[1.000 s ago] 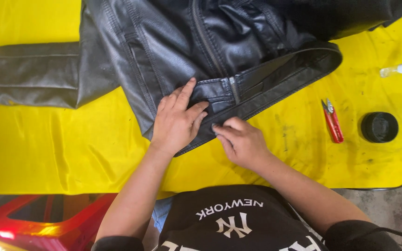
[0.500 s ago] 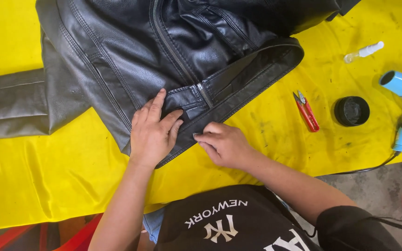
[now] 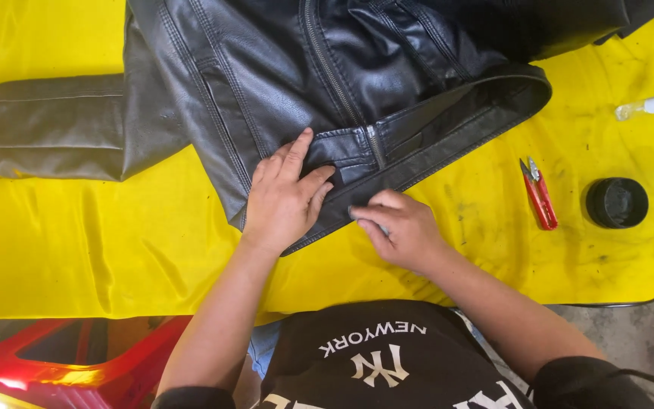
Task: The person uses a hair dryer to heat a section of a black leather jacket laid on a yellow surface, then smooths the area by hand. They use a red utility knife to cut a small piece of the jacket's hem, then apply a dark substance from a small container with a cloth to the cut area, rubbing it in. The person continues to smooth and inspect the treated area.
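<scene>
Jacket (image 3: pixel 289 68): black leather, spread on a yellow sheet (image 3: pixel 100 250), its lower front edge under both hands, one sleeve (image 3: pixel 47 125) stretched out well to the left of them.
Left hand (image 3: pixel 285 198): open and flat, palm down, fingers spread, pressing the leather just left of the zipper (image 3: pixel 342 98) end.
Right hand (image 3: pixel 403 227): fingers curled and pinched at the hem (image 3: pixel 448 140), just beside the left fingertips; it may grip something small, but I cannot tell from this angle.
Snips (image 3: pixel 539 193): red, lying on the sheet to the right of the right hand, apart from it.
Cap (image 3: pixel 616 202): round and black, further right, past the snips.
Risk, slip: if the flat left hand lifts or slides, the smooth leather could shift and the hem could creep out of line.
Risk, crease: a hard pinch by the right hand could leave a lasting fold in the edge.
Risk, reach: a blind sweep to the right could knock the snips or catch on their points.
</scene>
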